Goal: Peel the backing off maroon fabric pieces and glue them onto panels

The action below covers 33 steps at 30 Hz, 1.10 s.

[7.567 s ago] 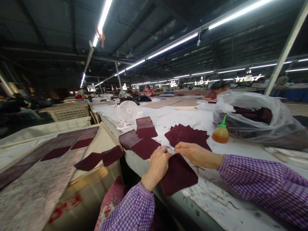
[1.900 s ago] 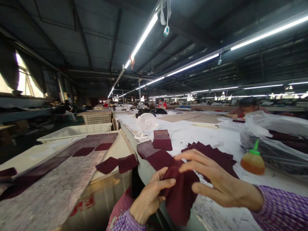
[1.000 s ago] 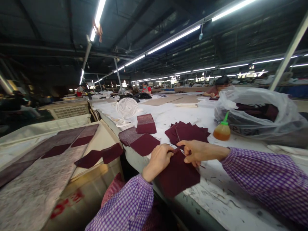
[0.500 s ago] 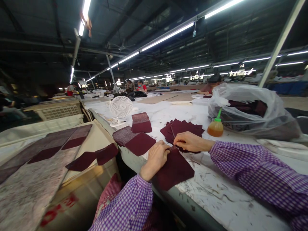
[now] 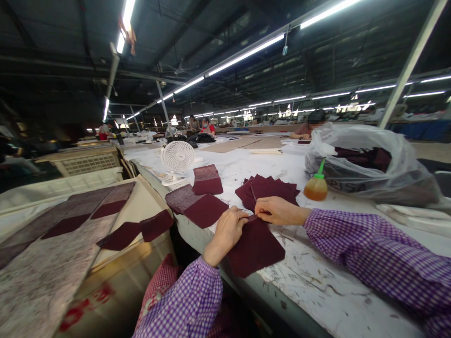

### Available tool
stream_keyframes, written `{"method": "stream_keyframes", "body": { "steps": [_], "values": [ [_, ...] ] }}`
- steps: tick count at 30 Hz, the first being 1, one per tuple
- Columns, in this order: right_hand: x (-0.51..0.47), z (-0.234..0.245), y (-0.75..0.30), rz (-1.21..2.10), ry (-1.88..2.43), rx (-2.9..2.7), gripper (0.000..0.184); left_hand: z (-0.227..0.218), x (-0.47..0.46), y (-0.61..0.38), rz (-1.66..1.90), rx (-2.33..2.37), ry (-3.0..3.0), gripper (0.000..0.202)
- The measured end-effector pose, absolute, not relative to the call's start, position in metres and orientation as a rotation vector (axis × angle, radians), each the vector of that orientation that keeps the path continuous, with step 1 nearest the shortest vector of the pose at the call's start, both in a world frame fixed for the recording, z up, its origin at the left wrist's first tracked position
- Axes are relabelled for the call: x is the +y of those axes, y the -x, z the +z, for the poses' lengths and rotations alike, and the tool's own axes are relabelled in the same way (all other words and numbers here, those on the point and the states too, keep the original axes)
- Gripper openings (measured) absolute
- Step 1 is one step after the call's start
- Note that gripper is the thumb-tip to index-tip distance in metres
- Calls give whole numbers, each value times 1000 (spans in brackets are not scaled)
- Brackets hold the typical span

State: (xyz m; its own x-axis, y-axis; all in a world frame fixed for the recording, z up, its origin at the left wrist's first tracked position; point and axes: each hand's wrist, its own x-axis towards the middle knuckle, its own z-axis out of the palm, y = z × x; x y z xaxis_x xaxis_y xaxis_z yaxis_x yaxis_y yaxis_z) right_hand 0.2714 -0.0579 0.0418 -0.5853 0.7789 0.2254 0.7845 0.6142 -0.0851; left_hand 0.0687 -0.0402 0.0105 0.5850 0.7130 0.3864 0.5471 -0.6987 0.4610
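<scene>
A maroon fabric piece [image 5: 259,249] lies at the near edge of the table, its lower corner hanging past the edge. My left hand [image 5: 229,230] is closed at its upper left edge, fingertips pressed on the cloth. My right hand [image 5: 278,210] pinches the top edge of the same piece, thumb and fingers together. Just behind my right hand sits a fanned stack of maroon pieces [image 5: 273,187]. Left of my left hand lies another maroon piece [image 5: 206,210], partly covered with a greyish, speckled layer. A smaller two-toned piece [image 5: 207,180] lies beyond it.
A white fan [image 5: 178,156] stands at the back left of the table [image 5: 317,272]. An amber glue bottle [image 5: 315,188] and a clear plastic bag [image 5: 373,173] of dark cloth stand to the right. A cream bin [image 5: 141,267] with maroon pieces adjoins the left edge. A co-worker [image 5: 312,126] sits across.
My right hand has shifted very slightly along the fabric's top edge, its fingers curled a little more. The left hand and the fabric stay nearly where they were.
</scene>
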Motion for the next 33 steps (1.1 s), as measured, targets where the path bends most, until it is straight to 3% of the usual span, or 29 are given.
{"method": "stream_keyframes", "body": {
  "steps": [13,16,22,33],
  "values": [
    [-66,36,-283,-732,1055,-2921,24,2,-43,-59,810,874,-2928,27],
    [-69,43,-283,-632,1206,-2757,28,6,-46,-58,766,911,-2961,27],
    [-80,38,-258,-101,1178,-2576,32,8,-48,-60,773,961,-2973,26],
    [-84,32,-254,-39,1223,-2609,36,-1,-35,-5,991,803,-2677,20]
  ]
}}
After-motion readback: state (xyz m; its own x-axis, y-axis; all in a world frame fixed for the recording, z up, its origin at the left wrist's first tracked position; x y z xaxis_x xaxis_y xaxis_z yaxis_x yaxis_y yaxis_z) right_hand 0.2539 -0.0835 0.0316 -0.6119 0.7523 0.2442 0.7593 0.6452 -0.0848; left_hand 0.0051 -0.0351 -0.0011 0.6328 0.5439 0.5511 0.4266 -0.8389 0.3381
